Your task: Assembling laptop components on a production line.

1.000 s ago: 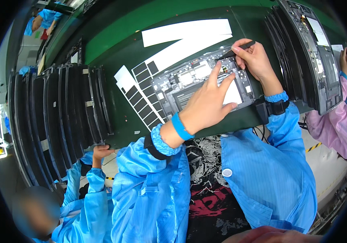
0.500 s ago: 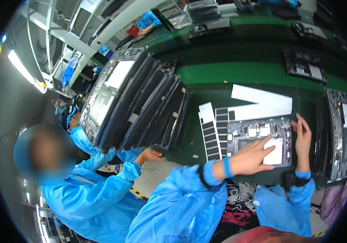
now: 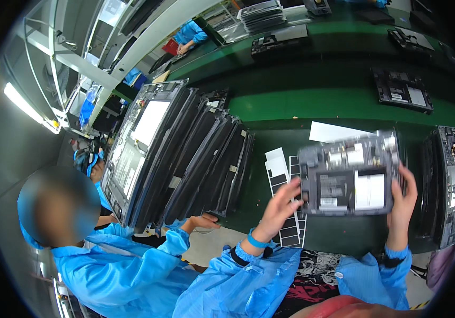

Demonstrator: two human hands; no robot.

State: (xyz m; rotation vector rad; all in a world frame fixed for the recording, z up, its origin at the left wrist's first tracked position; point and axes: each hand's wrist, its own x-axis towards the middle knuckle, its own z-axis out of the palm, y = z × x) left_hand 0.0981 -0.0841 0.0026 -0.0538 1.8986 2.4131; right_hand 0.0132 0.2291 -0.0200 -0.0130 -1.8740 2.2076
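An opened laptop base (image 3: pixel 339 195), with a black battery, a circuit board and a white patch showing, is raised over the green bench. My left hand (image 3: pixel 278 212) pinches its left edge. At the opposite edge my right hand (image 3: pixel 403 199) grips it, thumb in front and the other fingers partly hidden. Beneath and beside the base lie white sheets with rows of black rectangular stickers (image 3: pixel 290 233). Another white strip (image 3: pixel 339 131) shows behind its far edge.
A tall leaning stack of laptop bases (image 3: pixel 185 153) stands left, beside a co-worker in a blue smock (image 3: pixel 111 265). Another stack (image 3: pixel 453 185) is at my right. Single bases (image 3: pixel 403 90) lie on the green line (image 3: pixel 291 100) beyond the bench.
The laptop base has come up off the bench, slightly tilted. My left hand has moved from its white patch to its left edge. My right hand has stayed at the right edge.
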